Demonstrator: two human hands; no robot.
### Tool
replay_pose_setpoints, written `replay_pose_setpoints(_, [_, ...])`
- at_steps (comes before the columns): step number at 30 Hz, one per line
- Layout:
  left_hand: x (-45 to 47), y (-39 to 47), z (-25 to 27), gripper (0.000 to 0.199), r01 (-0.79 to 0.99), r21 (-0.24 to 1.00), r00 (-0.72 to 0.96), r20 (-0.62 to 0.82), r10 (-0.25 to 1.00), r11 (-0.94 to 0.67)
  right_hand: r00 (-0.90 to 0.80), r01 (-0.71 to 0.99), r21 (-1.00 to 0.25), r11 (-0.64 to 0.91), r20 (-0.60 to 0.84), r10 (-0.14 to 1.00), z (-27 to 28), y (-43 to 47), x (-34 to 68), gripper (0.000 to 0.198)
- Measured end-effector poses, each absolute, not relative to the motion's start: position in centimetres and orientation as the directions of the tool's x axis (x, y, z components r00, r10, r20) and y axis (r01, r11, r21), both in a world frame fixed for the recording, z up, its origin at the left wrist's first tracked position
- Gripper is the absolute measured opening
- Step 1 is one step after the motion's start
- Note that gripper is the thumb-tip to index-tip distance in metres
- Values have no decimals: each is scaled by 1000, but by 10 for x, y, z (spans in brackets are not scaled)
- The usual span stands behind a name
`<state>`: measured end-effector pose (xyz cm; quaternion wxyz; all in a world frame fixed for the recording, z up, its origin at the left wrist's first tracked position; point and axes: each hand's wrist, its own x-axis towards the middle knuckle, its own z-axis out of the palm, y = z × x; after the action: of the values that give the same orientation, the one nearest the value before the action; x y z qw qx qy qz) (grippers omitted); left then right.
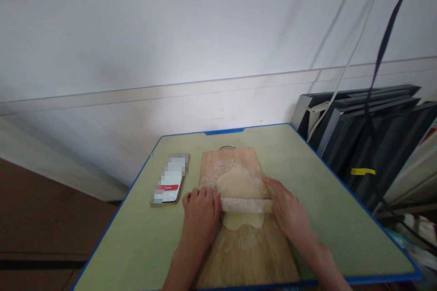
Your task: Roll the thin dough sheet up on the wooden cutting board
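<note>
A flattened sheet of dough lies on a floured wooden cutting board. Across the dough rests a pale rolling pin, with dough showing on both its far and near sides. My left hand is closed over the pin's left end, its fingers curled. At the right end, my right hand grips the pin with its fingers along the board's right edge. Both ends of the pin are hidden by the hands. White flour is smeared over the board's far half.
A phone with a lit screen lies left of the board on a green table with a blue rim. Dark flat panels lean at the right, a black strap hanging before them. A white wall stands behind.
</note>
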<state>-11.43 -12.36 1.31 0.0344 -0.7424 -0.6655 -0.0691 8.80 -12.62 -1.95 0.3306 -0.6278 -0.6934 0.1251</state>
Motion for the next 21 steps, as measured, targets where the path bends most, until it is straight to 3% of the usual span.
replay_pose_setpoints(21, [-114,-144,9,32,996,58,58,135,989,-66,36,778,-603,175,320,947,-22,-134,83,54])
